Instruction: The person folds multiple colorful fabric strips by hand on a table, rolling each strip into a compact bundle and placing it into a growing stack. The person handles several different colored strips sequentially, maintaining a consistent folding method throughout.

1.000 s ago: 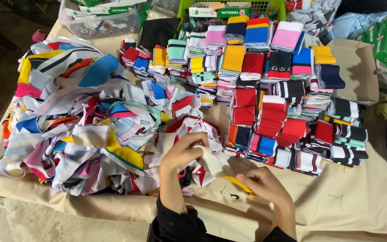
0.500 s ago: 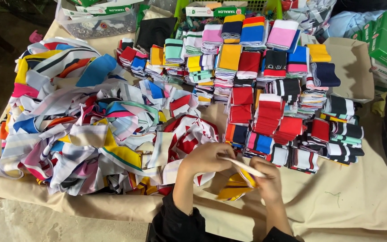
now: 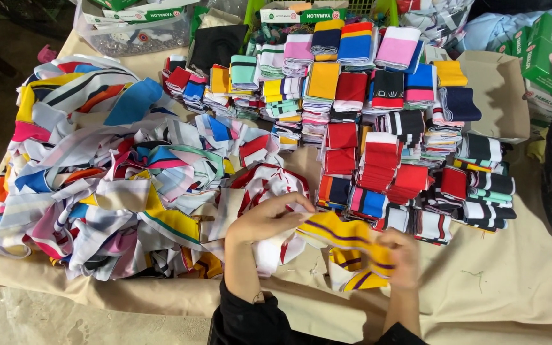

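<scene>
Hands, left hand (image 3: 268,218) and right hand (image 3: 401,257), pinch a yellow striped band (image 3: 343,233); folded stacks (image 3: 378,128) fill half the surface (image 3: 512,281), loose heap (image 3: 110,179) remains.

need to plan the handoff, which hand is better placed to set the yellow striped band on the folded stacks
Right, probably. The right hand grips the yellow striped band nearest the folded stacks; the left hand sits by the loose pile.

Garment workshop: stacked knit collars (image 3: 378,160)
</scene>
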